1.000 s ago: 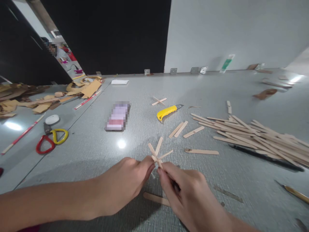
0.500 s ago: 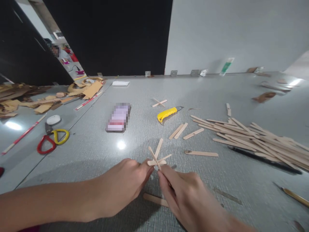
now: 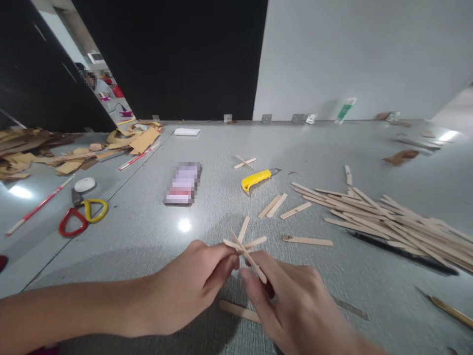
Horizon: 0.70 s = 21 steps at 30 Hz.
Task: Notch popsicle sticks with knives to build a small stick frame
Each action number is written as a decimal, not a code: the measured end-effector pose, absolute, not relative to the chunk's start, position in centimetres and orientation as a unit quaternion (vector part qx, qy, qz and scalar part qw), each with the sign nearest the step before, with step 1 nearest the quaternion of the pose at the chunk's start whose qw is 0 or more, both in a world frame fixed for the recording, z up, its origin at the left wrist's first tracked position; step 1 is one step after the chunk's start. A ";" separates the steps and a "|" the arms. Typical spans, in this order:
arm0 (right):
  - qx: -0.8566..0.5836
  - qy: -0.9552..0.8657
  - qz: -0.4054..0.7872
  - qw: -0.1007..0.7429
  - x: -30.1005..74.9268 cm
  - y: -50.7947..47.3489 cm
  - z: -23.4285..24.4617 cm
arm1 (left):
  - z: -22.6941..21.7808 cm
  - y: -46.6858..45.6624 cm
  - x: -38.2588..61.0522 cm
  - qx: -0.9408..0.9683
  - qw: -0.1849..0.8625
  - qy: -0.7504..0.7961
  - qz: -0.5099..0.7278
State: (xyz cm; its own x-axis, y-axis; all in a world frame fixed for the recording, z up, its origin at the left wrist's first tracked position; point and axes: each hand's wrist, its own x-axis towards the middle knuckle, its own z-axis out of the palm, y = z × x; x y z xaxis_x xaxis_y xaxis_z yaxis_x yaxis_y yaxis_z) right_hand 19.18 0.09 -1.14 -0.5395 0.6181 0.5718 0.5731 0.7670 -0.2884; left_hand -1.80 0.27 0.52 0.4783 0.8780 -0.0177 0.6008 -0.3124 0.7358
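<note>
Left hand (image 3: pixel 207 276) had thumb and fingers pinched narrow on the crossed sticks (image 3: pixel 242 247), which sat raised above the table (image 3: pixel 221 212), between both hands. Right hand (image 3: pixel 295 296) was just off the crossing at 4 o'clock, thumb and index slightly parted; one stick's near end lay over the index. Couldn't tell if it gripped. From the crossing: loose stick (image 3: pixel 238 311) at 6, partly under the right hand; brown-ended stick (image 3: pixel 308 241) at 3; yellow knife (image 3: pixel 257 180) at 12, blade towards 2; phone (image 3: pixel 183 183) near 11; scissors (image 3: pixel 77 199) past 9; stick pile (image 3: pixel 399 222) before 3.
</note>
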 end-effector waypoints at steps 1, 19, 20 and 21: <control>-0.340 -0.875 0.045 0.342 19.3 0.1 -1.0 | 0.7 0.2 -1.7 0.770 0.369 0.478 0.207; -0.324 -0.890 0.029 0.320 20.7 1.0 -2.0 | 1.4 0.5 -1.3 0.524 0.696 0.426 0.244; -0.318 -0.892 0.036 0.318 20.7 1.0 -2.0 | 1.4 0.6 -1.3 0.517 0.704 0.419 0.246; -0.314 -0.894 0.039 0.317 20.7 1.0 -2.0 | 1.3 0.6 -1.3 0.513 0.710 0.415 0.247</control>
